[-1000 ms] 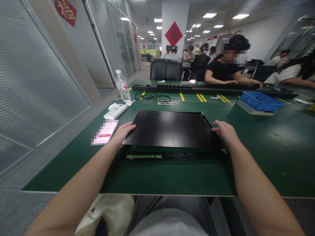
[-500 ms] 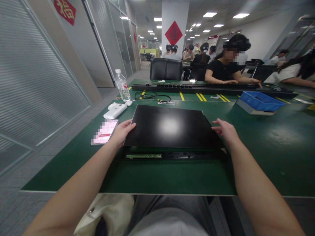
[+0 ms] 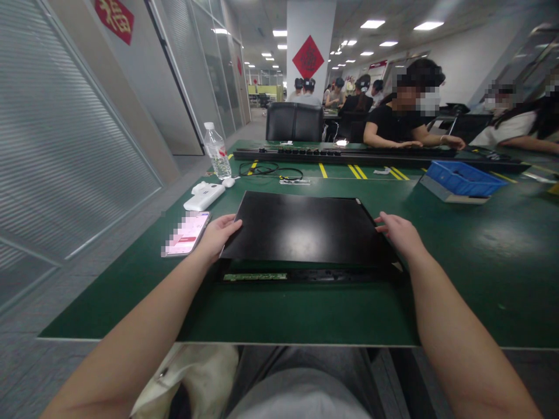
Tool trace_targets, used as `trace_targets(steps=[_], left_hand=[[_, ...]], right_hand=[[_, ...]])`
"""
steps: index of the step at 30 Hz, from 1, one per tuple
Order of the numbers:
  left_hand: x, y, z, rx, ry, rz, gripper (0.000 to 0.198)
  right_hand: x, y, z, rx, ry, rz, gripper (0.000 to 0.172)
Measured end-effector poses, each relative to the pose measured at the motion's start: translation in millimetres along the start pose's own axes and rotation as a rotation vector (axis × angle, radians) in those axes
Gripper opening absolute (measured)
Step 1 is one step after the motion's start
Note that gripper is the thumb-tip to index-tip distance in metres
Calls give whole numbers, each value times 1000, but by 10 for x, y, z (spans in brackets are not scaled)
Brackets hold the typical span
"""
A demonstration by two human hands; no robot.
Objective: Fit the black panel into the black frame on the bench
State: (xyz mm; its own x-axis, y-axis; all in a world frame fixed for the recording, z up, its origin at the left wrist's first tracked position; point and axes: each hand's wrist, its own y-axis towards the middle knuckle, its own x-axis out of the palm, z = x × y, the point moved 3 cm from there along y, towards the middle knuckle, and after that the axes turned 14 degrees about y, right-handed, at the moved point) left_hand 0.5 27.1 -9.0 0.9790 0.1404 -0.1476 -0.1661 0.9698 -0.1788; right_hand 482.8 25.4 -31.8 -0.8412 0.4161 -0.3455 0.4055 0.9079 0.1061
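A flat black screen panel (image 3: 301, 230) with a glossy face lies in front of me, its surface reflecting a ceiling light. My left hand (image 3: 222, 233) grips its left edge, thumb on top and the other fingers partly hidden. At the right edge, my right hand (image 3: 397, 233) has its fingertips closed against the panel's side. Below the near edge shows a black strip (image 3: 340, 275) carrying a narrow green circuit board (image 3: 255, 277). What lies under the panel is hidden.
Left of the panel lie a phone (image 3: 187, 234) and a white device (image 3: 204, 196), near a water bottle (image 3: 217, 152). Behind are a black cable (image 3: 271, 169) and a long black bar (image 3: 305, 156). A blue bin (image 3: 465, 177) stands right; a co-worker (image 3: 404, 122) sits across.
The panel's far edge has dropped a little and its reflection has slid toward me. My right fingers have drawn together at the right edge. The left hand has barely moved.
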Motion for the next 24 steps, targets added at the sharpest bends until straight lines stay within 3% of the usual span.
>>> trace_targets(steps=[8, 24], left_hand=[[-16, 7, -1, 28, -17, -4, 29], [-103, 108, -15, 63, 1, 47, 42]], right_hand=[[38, -76, -76, 105, 151, 41, 44], [112, -153, -162, 112, 193, 24, 44]])
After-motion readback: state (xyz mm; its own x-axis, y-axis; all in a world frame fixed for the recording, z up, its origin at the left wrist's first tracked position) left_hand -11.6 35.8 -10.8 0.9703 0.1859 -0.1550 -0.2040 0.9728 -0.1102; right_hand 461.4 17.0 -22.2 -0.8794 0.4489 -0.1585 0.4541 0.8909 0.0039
